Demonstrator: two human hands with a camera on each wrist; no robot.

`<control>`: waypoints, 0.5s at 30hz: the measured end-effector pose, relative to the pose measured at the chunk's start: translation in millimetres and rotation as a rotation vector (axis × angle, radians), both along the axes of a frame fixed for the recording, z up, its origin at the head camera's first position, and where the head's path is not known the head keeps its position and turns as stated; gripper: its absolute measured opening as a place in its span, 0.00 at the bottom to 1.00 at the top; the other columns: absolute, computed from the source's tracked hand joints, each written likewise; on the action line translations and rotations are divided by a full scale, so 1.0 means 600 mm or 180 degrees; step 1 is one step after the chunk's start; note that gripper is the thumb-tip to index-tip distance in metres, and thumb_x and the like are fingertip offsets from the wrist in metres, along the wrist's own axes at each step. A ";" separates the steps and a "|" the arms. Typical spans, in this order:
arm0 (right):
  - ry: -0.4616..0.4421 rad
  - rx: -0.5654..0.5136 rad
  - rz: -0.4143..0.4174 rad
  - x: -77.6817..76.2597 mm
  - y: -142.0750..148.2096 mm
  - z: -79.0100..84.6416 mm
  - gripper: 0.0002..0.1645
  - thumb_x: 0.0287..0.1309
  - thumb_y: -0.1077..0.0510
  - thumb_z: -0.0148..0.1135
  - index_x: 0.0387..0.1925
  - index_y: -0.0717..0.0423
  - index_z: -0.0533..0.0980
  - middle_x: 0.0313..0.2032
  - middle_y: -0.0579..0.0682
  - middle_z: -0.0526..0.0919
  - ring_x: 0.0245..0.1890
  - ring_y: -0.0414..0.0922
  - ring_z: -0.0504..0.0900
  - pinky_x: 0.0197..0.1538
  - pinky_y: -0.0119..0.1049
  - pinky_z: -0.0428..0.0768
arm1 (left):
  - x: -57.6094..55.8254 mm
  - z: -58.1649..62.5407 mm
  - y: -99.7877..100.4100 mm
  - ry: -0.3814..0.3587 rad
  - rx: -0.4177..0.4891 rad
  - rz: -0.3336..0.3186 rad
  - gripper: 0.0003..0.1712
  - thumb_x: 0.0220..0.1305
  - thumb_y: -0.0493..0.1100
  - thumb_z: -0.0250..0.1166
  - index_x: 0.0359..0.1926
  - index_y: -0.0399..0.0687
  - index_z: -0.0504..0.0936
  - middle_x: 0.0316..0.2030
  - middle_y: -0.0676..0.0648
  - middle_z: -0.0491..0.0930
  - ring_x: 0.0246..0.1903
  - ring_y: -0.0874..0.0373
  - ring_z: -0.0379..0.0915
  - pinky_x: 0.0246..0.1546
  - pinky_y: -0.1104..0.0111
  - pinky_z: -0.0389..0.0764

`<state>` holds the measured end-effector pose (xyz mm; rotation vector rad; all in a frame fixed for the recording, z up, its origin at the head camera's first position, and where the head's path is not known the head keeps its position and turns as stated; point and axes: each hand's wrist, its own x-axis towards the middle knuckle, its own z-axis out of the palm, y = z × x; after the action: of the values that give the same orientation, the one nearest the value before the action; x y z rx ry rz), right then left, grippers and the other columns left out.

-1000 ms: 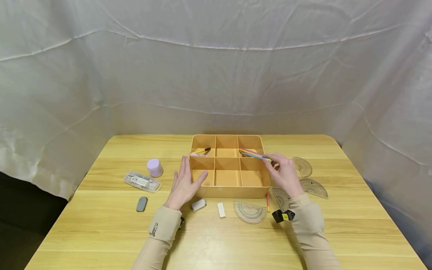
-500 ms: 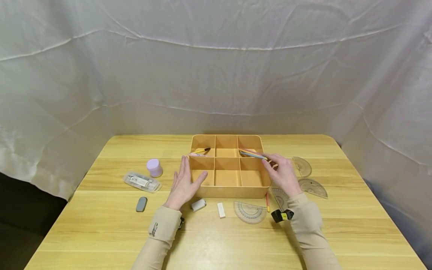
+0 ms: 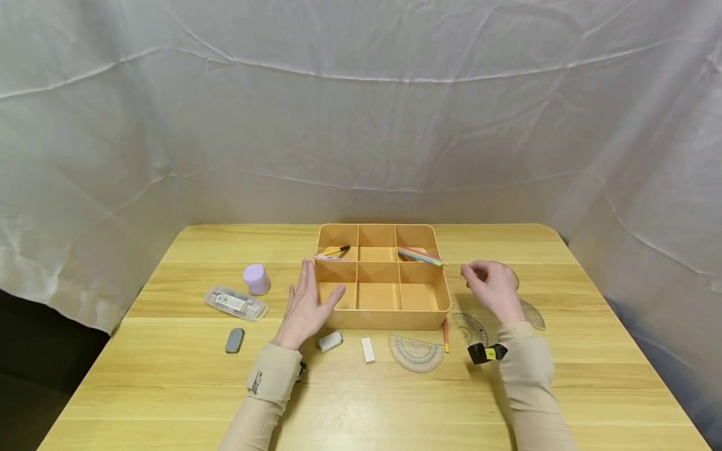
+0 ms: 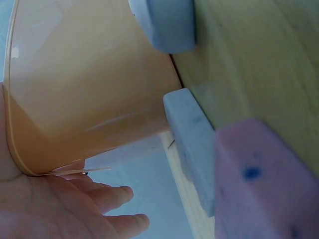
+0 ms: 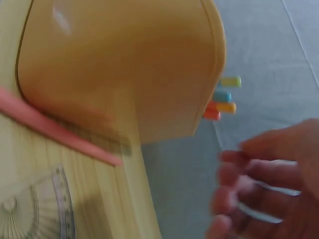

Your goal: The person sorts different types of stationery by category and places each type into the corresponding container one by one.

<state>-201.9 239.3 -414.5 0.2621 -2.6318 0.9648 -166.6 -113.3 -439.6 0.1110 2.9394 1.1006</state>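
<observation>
Pencils (image 3: 420,255) lie in a bunch in the back right compartment of the box (image 3: 372,321), tilted, with their coloured ends sticking out past the right wall. That overhang is what worries me most: if my right hand (image 3: 496,289) or its sleeve brushed those ends, I think the bunch could lever up over the rim and scatter on the table. My right hand is beside the box, apart from the pencils, fingers loosely curled and thumb near the index finger; I see nothing in it.

My left hand (image 3: 304,313) is spread wide, fingers straight, against the left side of the box. If I pressed harder there, the box might slide right, into the red pencil (image 3: 446,336) beside its near right corner, and nudge the protractor (image 3: 470,327) lying close by. Near my left fingertips a pink pen (image 3: 329,257) lies by the left rim; a careless lift of that hand could probably flick it out.

The eraser (image 3: 330,341) just in front of the box, near my left wrist, could get swept aside if I pulled that arm back low.
</observation>
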 end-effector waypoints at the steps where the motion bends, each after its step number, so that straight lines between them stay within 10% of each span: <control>1: -0.0179 0.0069 0.0051 0.000 0.004 -0.002 0.15 0.64 0.57 0.56 0.30 0.63 0.83 0.20 0.54 0.83 0.19 0.45 0.78 0.27 0.40 0.74 | 0.000 0.000 0.000 0.0003 -0.0007 0.0002 0.58 0.65 0.72 0.43 0.74 0.35 0.30 0.73 0.38 0.26 0.71 0.43 0.31 0.69 0.44 0.34; 15: -0.1643 0.0288 0.0661 0.003 0.006 -0.010 0.13 0.62 0.61 0.57 0.28 0.67 0.80 0.17 0.53 0.80 0.16 0.44 0.77 0.21 0.37 0.80 | 0.000 0.000 0.000 0.0031 -0.0027 0.0013 0.59 0.65 0.73 0.43 0.74 0.33 0.31 0.73 0.38 0.26 0.71 0.43 0.32 0.69 0.43 0.35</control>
<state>-200.0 242.9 -420.4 0.3534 -3.1735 1.1006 -166.4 -113.1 -439.3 0.1106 2.9540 1.0909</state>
